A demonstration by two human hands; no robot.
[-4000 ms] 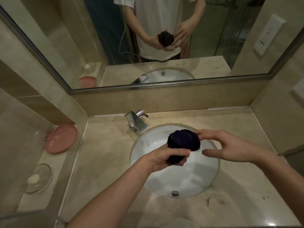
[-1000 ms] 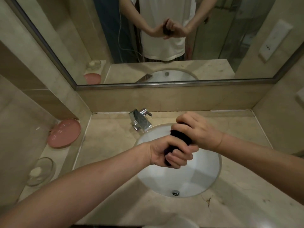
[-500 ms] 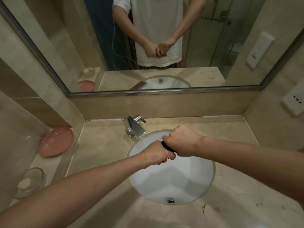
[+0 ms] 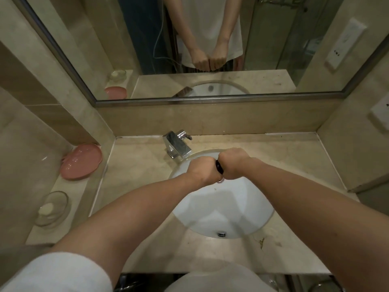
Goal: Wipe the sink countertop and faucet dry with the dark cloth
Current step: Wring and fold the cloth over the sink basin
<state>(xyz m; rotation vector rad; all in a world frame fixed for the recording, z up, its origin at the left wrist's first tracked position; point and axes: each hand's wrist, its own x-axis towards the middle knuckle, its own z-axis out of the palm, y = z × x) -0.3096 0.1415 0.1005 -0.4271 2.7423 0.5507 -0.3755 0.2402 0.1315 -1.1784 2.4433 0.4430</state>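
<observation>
Both fists are pressed together over the white sink basin (image 4: 227,211). My left hand (image 4: 202,169) and my right hand (image 4: 233,165) each grip an end of the dark cloth (image 4: 219,167), of which only a thin strip shows between them. A drop of water hangs just under the fists. The chrome faucet (image 4: 176,146) stands at the basin's far left rim, a short way beyond my left hand. The beige stone countertop (image 4: 136,171) surrounds the basin.
A pink dish (image 4: 81,161) and a glass soap dish (image 4: 53,207) with a soap bar sit on the lower left ledge. A mirror (image 4: 210,49) runs above the backsplash. Walls close in on both sides, with a white wall plate (image 4: 381,111) on the right.
Earlier the cloth was a loose ball held between my hands. Both hands have since closed round it, squeezed it into a tight roll and lowered slightly over the basin.
</observation>
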